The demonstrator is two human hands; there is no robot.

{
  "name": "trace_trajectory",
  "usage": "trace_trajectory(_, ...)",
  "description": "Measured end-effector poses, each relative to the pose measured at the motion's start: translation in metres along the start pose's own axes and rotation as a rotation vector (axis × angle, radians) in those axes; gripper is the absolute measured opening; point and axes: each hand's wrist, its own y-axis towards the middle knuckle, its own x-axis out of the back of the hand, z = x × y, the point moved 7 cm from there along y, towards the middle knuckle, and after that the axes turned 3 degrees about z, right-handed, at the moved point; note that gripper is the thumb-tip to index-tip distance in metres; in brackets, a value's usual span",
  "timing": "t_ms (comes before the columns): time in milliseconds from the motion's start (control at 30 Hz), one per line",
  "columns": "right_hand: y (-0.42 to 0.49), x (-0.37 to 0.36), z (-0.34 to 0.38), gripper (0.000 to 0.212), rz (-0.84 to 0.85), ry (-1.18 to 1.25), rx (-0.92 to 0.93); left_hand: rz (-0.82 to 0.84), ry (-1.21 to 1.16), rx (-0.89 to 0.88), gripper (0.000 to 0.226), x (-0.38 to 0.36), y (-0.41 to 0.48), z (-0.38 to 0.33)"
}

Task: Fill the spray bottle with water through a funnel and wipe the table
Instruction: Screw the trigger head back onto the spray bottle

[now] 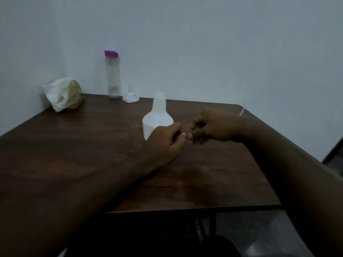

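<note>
The white spray bottle stands upright and uncapped at the middle of the dark wooden table. My left hand rests on the table right in front of the bottle's base, fingers curled. My right hand is beside it, also curled, and the fingertips of both hands meet. Nothing shows clearly inside either hand. A thin white tube sticks up behind my right wrist; what it joins to is hidden. A small white funnel sits upside down at the back, next to a clear water bottle with a purple cap.
A white cloth lies over a small wicker basket at the back left corner, against the wall. The table's front edge runs below my arms, with dark floor beyond it on the right.
</note>
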Motion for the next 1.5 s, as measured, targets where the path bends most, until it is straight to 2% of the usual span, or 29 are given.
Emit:
trace_trajectory(100, -0.006, 0.040, -0.052, 0.011, -0.289, -0.212, -0.069, 0.026, -0.026, -0.055, 0.015, -0.027, 0.020, -0.017)
trace_trajectory(200, -0.007, 0.053, -0.098, 0.030, -0.340, -0.252, -0.187, 0.026, -0.022, -0.049, 0.014, -0.040, 0.034, -0.014)
trace_trajectory(300, -0.009, 0.053, -0.124, 0.060, -0.278, -0.391, -0.299, 0.020, 0.003, -0.048, 0.014, -0.046, 0.033, -0.003)
trace_trajectory(433, 0.000, 0.046, -0.162, 0.080, -0.101, -0.608, -0.415, -0.018, -0.005, -0.001, 0.017, -0.041, 0.028, 0.014)
trace_trajectory(500, 0.006, 0.043, -0.173, 0.078, -0.017, -0.700, -0.434, -0.070, -0.038, 0.039, 0.016, -0.036, 0.028, 0.017)
trace_trajectory(567, 0.009, 0.042, -0.173, 0.060, 0.013, -0.687, -0.473, -0.067, -0.051, 0.069, 0.014, -0.037, 0.029, 0.019)
trace_trajectory(633, 0.013, 0.037, -0.176, 0.062, 0.067, -0.710, -0.488, -0.044, -0.052, 0.059, 0.013, -0.041, 0.028, 0.018)
trace_trajectory(700, 0.018, 0.037, -0.174, 0.068, 0.058, -0.787, -0.422, -0.043, -0.053, 0.044, 0.014, -0.042, 0.028, 0.017)
trace_trajectory(767, 0.018, 0.038, -0.173, 0.070, 0.027, -0.756, -0.381, -0.067, -0.056, 0.043, 0.015, -0.040, 0.028, 0.017)
trace_trajectory(833, 0.014, 0.039, -0.160, 0.048, 0.008, -0.750, -0.323, -0.103, -0.054, 0.028, 0.017, -0.037, 0.026, 0.015)
trace_trajectory(867, 0.013, 0.039, -0.151, 0.044, -0.032, -0.747, -0.269, -0.118, -0.053, 0.016, 0.017, -0.036, 0.024, 0.013)
trace_trajectory(967, 0.015, 0.040, -0.123, 0.057, -0.139, -0.717, -0.125, -0.157, -0.054, -0.050, 0.016, -0.031, 0.020, 0.003)
trace_trajectory(1033, 0.016, 0.044, -0.100, 0.061, -0.210, -0.678, -0.040, -0.237, -0.044, -0.122, 0.018, -0.017, 0.018, -0.007)
trace_trajectory(1133, 0.012, 0.052, -0.057, 0.059, -0.310, -0.601, 0.103, -0.445, -0.059, -0.165, 0.022, 0.022, 0.015, -0.011)
trace_trajectory(1233, 0.006, 0.063, -0.011, 0.053, -0.452, -0.421, 0.338, -0.672, -0.082, -0.083, 0.022, 0.068, 0.014, 0.012)
trace_trajectory(1300, 0.000, 0.067, 0.017, 0.042, -0.546, -0.396, 0.466, -0.745, -0.080, 0.019, 0.018, 0.087, 0.011, 0.040)
trace_trajectory(1400, -0.003, 0.072, 0.042, 0.028, -0.656, -0.383, 0.545, -0.711, -0.041, 0.199, 0.017, 0.095, 0.006, 0.079)
trace_trajectory(1500, 0.002, 0.082, 0.048, 0.024, -0.744, -0.210, 0.556, -0.559, -0.022, 0.263, 0.024, 0.082, 0.009, 0.097)
